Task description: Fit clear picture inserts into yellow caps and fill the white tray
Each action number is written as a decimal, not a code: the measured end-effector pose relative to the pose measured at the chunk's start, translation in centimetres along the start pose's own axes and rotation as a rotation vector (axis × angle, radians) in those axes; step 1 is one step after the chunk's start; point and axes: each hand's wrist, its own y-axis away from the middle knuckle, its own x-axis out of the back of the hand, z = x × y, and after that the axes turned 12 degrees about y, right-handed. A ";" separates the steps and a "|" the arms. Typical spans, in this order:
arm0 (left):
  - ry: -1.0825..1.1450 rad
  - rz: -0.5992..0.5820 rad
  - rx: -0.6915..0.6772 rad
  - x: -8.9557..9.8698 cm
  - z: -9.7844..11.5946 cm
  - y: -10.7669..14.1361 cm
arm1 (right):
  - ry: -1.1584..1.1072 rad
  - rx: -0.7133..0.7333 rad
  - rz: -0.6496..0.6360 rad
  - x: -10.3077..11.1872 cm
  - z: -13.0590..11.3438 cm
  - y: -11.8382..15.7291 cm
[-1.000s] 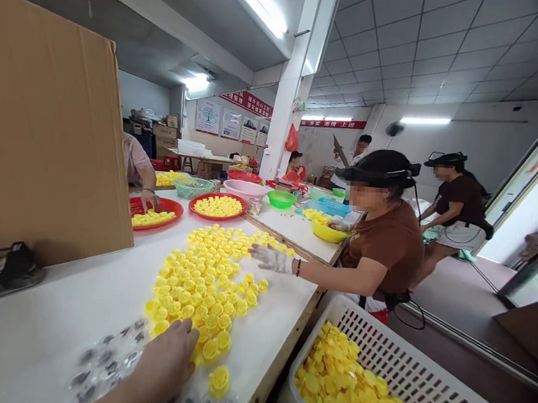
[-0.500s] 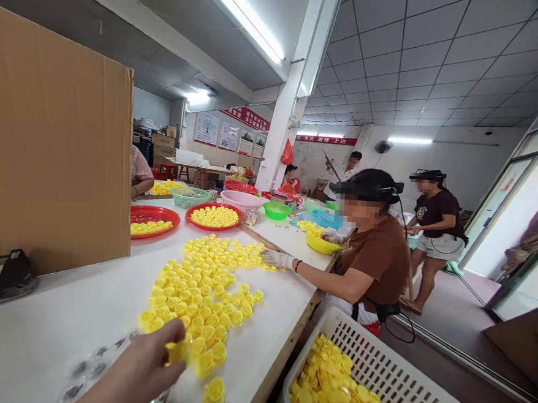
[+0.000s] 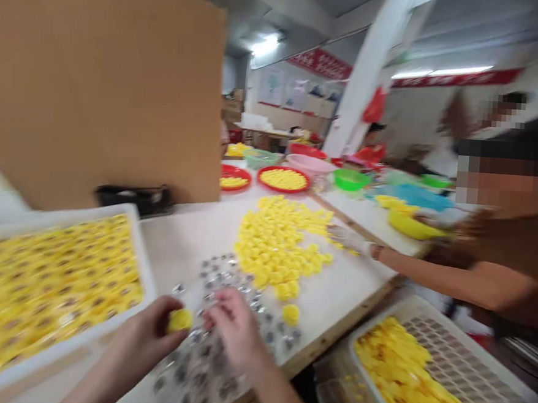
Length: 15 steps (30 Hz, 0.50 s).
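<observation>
A yellow plastic cap (image 3: 179, 321) shows bright in the left hand (image 3: 144, 340), matching the heap of yellow caps (image 3: 277, 245) on the off-white desk (image 3: 188, 233). Under the right hand (image 3: 237, 328) lie clear plastic pieces (image 3: 206, 369) spotted with dark grey. The white tray (image 3: 132, 241) carries a dense pattern of yellow caps with dark centres, and the white lattice crate (image 3: 395, 308) shows a grid of small openings. Beyond stand a red plate (image 3: 283, 179), a pink basin (image 3: 311, 163) and a green bowl (image 3: 350, 179). A co-worker wears a brown shirt (image 3: 514, 255) and a white glove (image 3: 349, 239).
</observation>
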 end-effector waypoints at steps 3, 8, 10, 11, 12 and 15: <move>0.175 -0.029 0.020 -0.2 0.3 0.2 | -0.179 -0.086 -0.120 -0.2 1.1 -0.6; 0.432 -0.039 0.010 -1.2 0.6 0.0 | -0.254 -0.145 -0.249 0.4 0.7 -0.8; 0.479 -0.050 0.032 -1.4 0.5 0.3 | -0.235 -0.138 -0.254 0.2 0.5 -0.8; 0.495 -0.057 0.048 -1.4 0.4 0.5 | -0.220 -0.133 -0.255 0.1 0.5 -0.9; 0.514 -0.064 0.062 -1.4 0.3 0.6 | -0.206 -0.129 -0.257 -0.1 0.5 -1.0; 0.647 -0.122 0.073 -1.2 0.0 0.8 | -0.125 -0.090 -0.275 -0.2 0.4 -1.2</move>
